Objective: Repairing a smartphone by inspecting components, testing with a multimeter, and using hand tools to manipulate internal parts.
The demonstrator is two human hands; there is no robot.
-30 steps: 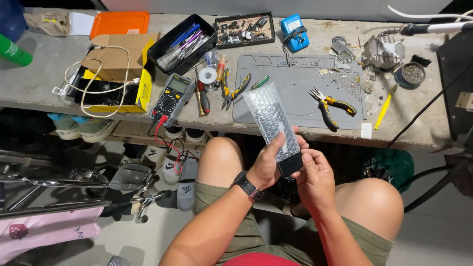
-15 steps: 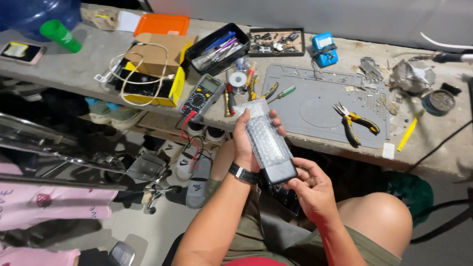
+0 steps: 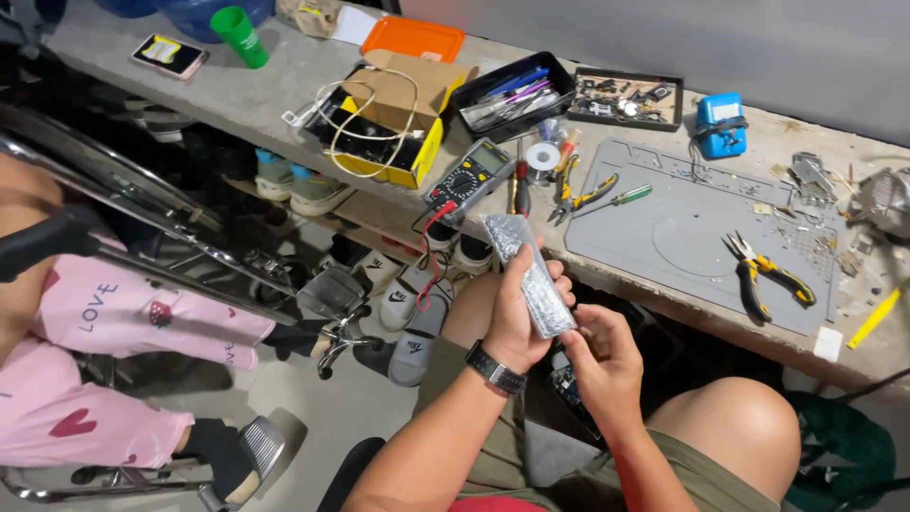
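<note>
Your left hand is closing its grip round a bubble-wrap packet, above your knees, just off the counter. Your right hand is pinching its lower end; pulling unevenly could drop the contents.

Dim, even light; perhaps slight blur.

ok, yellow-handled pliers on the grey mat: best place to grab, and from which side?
Take the pliers by the two yellow-and-black handles, coming from above on the right, bench-edge end. They lie flat on the grey mat, jaws pointing up-left, handles splayed toward the edge with bare mat around them.
</note>
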